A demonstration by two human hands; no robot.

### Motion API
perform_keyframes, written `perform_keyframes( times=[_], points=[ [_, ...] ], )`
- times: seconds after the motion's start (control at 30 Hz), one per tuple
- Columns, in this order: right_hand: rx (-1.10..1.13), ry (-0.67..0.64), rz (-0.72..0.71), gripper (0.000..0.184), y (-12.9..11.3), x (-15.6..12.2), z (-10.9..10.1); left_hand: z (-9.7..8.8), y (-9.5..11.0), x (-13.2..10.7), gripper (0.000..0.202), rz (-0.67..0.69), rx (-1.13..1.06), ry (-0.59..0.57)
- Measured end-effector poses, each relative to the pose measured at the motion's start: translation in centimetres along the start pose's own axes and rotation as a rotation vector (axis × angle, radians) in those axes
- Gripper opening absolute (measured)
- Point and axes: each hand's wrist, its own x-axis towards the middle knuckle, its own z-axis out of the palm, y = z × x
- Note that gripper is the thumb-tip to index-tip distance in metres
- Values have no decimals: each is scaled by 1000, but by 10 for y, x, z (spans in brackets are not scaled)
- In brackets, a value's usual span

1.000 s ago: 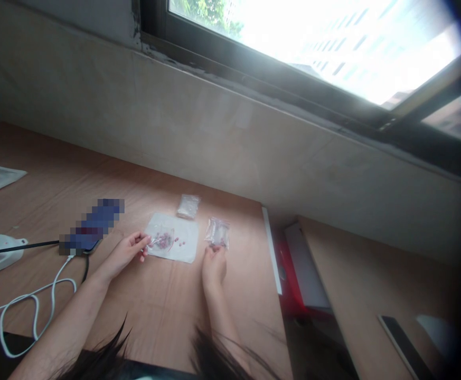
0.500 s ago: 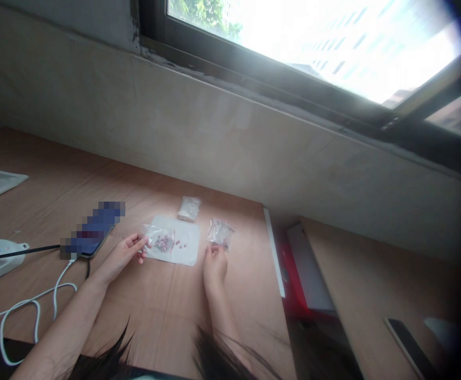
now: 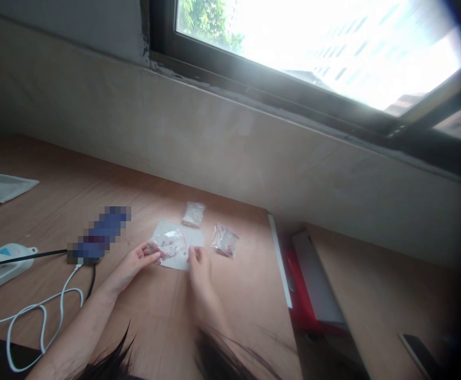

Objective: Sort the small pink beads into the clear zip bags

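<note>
Left hand (image 3: pixel 140 260) is pinching the edge of a clear plastic zip bag (image 3: pixel 170 243) with its fingers closed narrow, and small pinkish-red beads are sitting inside. Right hand (image 3: pixel 199 262) is touching a flat white sheet (image 3: pixel 194 237) just beside the bag, but I cannot tell if it is holding anything. The bag is lying between the hands, closer to the left one, with its long side going mostly left to right. Two small clear bags are lying farther up on the light brown wooden table (image 3: pixel 230 295). A blurred-out phone (image 3: pixel 99 237) is lying nearby. Fingers are hiding part of the bag, and I cannot count the beads.
</note>
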Motion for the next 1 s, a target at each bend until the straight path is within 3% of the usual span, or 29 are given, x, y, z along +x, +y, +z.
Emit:
perform_keyframes(
  times=[0.13, 0.27, 0.4, 0.5, 0.63, 0.77, 1.0],
  points=[
    [236, -113, 122, 22, -19, 0, 6, 8, -2, -7, 22, -9, 15, -71],
    [254, -135, 32, 15, -26, -2, -3, 2, 1, -14, 28, -10, 80, -189],
    [56, -150, -113, 10, -30, -5, -14, -7, 11, -12, 30, 25, 103, -145],
    [-13, -179, -168, 13, -37, -8, -17, -1, 26, -3, 28, 40, 205, -119],
    [56, -251, -113, 18, -43, -10, -20, 13, 42, 6, 26, 36, 279, -48],
    [124, -293, -2, 20, -37, -6, -26, 16, 45, 6, 25, 39, 280, -29],
    [196, -240, -53, 9, -36, 4, -22, 11, 51, 5, 22, 51, 365, -89]
  ],
)
